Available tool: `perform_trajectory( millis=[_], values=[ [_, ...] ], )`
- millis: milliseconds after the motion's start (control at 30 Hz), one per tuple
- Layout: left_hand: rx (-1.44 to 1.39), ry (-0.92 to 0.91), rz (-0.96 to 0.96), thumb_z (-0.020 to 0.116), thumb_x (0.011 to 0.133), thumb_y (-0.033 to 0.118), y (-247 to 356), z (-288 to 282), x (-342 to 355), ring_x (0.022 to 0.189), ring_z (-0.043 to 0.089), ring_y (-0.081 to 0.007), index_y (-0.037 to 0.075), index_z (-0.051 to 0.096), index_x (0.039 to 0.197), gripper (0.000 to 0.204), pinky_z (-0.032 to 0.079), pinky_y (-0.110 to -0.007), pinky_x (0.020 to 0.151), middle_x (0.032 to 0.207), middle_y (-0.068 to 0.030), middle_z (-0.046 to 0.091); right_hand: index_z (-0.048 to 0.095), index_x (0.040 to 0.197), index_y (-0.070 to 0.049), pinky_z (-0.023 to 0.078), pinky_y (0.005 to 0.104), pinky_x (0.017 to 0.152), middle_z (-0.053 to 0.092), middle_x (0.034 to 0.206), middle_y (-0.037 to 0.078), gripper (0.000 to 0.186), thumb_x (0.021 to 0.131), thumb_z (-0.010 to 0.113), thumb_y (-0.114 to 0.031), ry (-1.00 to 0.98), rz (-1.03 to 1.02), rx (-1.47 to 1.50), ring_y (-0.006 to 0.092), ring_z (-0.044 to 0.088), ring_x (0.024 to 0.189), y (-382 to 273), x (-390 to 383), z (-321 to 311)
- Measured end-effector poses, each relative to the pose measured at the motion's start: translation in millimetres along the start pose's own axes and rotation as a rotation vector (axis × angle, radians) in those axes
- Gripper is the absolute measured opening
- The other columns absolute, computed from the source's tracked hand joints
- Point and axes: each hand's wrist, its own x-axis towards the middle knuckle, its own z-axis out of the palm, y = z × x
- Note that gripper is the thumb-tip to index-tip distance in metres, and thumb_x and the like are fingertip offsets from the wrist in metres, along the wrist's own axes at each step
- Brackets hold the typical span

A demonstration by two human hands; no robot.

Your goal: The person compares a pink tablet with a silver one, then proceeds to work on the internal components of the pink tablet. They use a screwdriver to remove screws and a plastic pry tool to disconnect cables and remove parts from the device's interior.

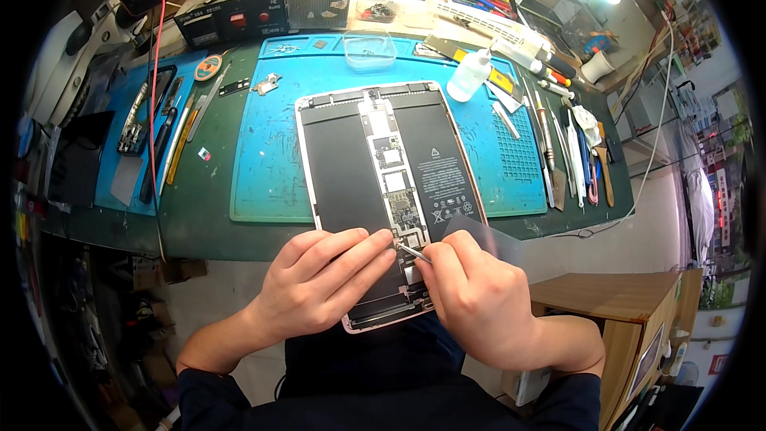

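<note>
An opened tablet (pixel 343 152) lies tilted across the front edge of the blue work mat (pixel 267 183), its lower end jutting out toward me. Two black battery cells flank a narrow circuit board (pixel 403 203) down its middle. My left hand (pixel 319 279) rests over the left cell, fingers stretched out close together, fingertips at the board's edge. In my right hand (pixel 479 291) is a slim metal tool (pixel 413 253), pinched, its tip on the lower board beside my left fingertips. Whether it is a pair of tweezers cannot be made out. A clear film (pixel 501 246) shows behind my right hand.
Beyond the tablet stand a clear plastic tub (pixel 369 49) and a white squeeze bottle (pixel 469 76). Brushes and hand tools (pixel 578 144) line the right side. Left are a solder reel (pixel 208 68), more tools, and a red cable (pixel 153 112) running down over the bench edge.
</note>
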Motion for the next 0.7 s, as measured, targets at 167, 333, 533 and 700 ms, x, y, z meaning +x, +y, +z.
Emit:
perform_trajectory(
  millis=[167,333,533,700],
  values=[
    [0.001,0.0,0.005,0.068,0.087,0.014,-0.1,0.4,0.1,0.114,0.066,-0.016,0.009,0.079,0.116,0.031,0.05,-0.031,0.094,0.129,-0.0025,0.074,0.053,0.075,-0.011,0.045,0.0272,0.049,0.049,0.076,0.002,0.014,0.076,0.067,-0.008,0.013,-0.084,-0.076,0.0113,0.057,0.06,0.9,8.4,-5.2],
    [0.004,-0.003,0.004,0.068,0.087,0.014,0.0,-0.4,-0.4,0.114,0.066,-0.0162,0.009,0.079,0.116,0.032,0.05,-0.031,0.094,0.129,-0.003,0.074,0.053,0.075,-0.011,0.044,0.0263,0.049,0.049,0.076,0.002,0.014,0.076,0.066,-0.009,0.023,-0.122,-0.114,0.011,0.056,0.059,0.7,11.3,-6.3],
    [-0.001,0.01,0.005,0.068,0.087,0.013,-0.7,1.0,-1.0,0.115,0.066,-0.0161,0.009,0.079,0.116,0.031,0.05,-0.031,0.094,0.128,-0.0017,0.074,0.055,0.083,-0.008,0.049,0.0282,0.05,0.052,0.08,0.004,0.012,0.084,0.067,-0.006,-0.04,-0.035,0.01,0.0137,0.062,0.059,3.8,4.9,-1.6],
    [0.003,0.015,0.002,0.068,0.087,0.013,-0.4,1.2,-1.3,0.115,0.066,-0.0159,0.009,0.079,0.115,0.031,0.05,-0.031,0.094,0.128,-0.0012,0.074,0.056,0.085,-0.007,0.051,0.0296,0.05,0.053,0.081,0.006,0.011,0.087,0.066,-0.004,-0.064,-0.026,0.064,0.0155,0.064,0.059,4.4,6.7,-2.3]
  ],
)
